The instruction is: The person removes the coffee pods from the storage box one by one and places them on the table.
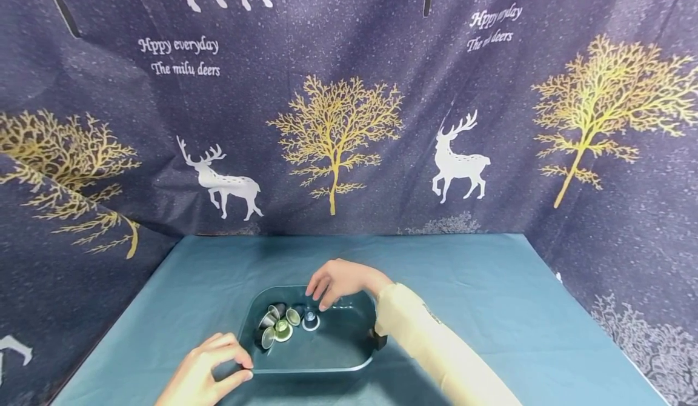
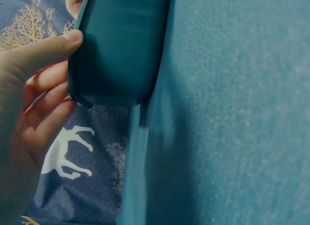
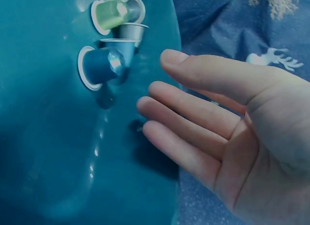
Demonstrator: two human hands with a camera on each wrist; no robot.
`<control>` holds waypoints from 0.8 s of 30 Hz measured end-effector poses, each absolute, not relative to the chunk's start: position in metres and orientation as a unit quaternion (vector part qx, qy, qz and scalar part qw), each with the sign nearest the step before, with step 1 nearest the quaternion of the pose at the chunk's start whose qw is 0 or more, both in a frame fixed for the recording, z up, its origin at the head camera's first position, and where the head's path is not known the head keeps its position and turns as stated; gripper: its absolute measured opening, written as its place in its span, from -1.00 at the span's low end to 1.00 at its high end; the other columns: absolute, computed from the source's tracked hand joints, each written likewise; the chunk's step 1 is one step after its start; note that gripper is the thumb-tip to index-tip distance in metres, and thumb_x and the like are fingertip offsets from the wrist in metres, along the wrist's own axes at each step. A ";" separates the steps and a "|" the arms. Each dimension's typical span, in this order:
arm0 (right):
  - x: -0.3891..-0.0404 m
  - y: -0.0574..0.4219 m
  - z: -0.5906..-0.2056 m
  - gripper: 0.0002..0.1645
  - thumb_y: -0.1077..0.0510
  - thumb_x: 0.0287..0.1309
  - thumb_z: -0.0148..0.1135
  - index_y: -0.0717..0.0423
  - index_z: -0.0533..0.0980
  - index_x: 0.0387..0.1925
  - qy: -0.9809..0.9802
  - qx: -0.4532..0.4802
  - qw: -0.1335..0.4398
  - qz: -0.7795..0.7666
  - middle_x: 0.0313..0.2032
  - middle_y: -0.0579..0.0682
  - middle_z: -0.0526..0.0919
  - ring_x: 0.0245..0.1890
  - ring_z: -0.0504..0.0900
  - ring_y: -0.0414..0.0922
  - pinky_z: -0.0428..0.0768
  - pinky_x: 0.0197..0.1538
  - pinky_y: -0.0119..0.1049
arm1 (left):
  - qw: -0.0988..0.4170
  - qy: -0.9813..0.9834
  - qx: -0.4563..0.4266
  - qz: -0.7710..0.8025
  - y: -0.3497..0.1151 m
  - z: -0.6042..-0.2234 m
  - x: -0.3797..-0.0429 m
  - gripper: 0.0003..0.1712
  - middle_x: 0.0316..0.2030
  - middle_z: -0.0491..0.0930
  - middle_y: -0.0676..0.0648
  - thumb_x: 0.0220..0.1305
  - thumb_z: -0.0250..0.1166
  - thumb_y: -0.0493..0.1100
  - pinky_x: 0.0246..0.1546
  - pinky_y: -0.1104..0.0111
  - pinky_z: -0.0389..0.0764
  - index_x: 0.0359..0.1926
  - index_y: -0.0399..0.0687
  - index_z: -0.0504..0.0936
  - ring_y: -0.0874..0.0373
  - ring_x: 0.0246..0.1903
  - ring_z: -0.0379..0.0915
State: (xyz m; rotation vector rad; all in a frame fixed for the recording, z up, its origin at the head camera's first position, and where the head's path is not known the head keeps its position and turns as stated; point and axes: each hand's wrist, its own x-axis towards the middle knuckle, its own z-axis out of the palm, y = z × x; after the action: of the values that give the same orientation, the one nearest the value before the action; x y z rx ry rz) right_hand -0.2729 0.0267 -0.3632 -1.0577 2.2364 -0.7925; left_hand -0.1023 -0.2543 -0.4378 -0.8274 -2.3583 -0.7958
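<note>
A dark green plastic tray (image 1: 340, 339) holds several coffee capsules, bunched toward its left side. My left hand (image 1: 209, 366) grips the tray's near left corner, and in the left wrist view the thumb lies on the rim with fingers against the outer wall (image 2: 121, 55). Over the far rim hovers my right hand (image 1: 338, 282), its fingers loosely extended and holding nothing. Closest to it stands a dark blue capsule (image 3: 99, 66), with a lighter blue capsule (image 3: 125, 47) beside it. A green capsule (image 1: 283, 330) is among the others, some of which lie tipped over.
Under the tray spreads a blue-green tablecloth (image 1: 480, 309). Behind the table hangs a dark blue cloth (image 1: 376, 169) printed with deer and golden trees. At the tray's right end, a small dark object (image 1: 378, 339) shows beneath the right sleeve (image 1: 414, 327).
</note>
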 end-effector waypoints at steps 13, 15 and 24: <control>-0.267 0.000 -0.383 -0.67 0.28 -0.02 0.50 0.12 0.69 -0.13 0.864 -0.362 0.247 -0.245 -0.32 -0.03 0.80 -0.46 0.72 -0.28 0.66 -0.34 -0.39 | 0.253 -0.873 -0.296 -0.294 -0.254 -0.438 -0.103 -0.54 -0.43 0.46 0.42 -0.21 0.63 -0.21 -0.35 0.61 0.29 -0.40 0.45 0.60 0.42 -0.39 0.36; -0.265 -0.004 -0.385 -0.70 0.26 -0.02 0.50 0.10 0.68 -0.17 0.872 -0.358 0.241 -0.232 -0.41 -0.09 0.78 -0.49 0.71 -0.25 0.65 -0.35 -0.40 | 0.252 -0.873 -0.294 -0.296 -0.254 -0.438 -0.103 -0.54 -0.43 0.46 0.43 -0.20 0.63 -0.21 -0.35 0.60 0.30 -0.40 0.45 0.60 0.42 -0.39 0.36; -0.259 -0.012 -0.392 -0.71 0.20 -0.11 0.58 0.01 0.69 -0.27 0.897 -0.357 0.199 -0.172 -0.44 -0.17 0.72 -0.57 0.65 -0.26 0.58 -0.42 -0.47 | 0.249 -0.871 -0.291 -0.309 -0.252 -0.439 -0.103 -0.52 -0.44 0.45 0.43 -0.23 0.63 -0.23 -0.36 0.58 0.32 -0.40 0.45 0.60 0.43 -0.41 0.36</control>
State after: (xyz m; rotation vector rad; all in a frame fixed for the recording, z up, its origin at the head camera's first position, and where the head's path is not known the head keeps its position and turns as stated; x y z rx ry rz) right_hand -0.2590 -0.0115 -0.3925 -0.9972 2.5073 -0.4804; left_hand -0.1028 -0.2518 -0.4392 -0.7914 -2.3714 -0.8421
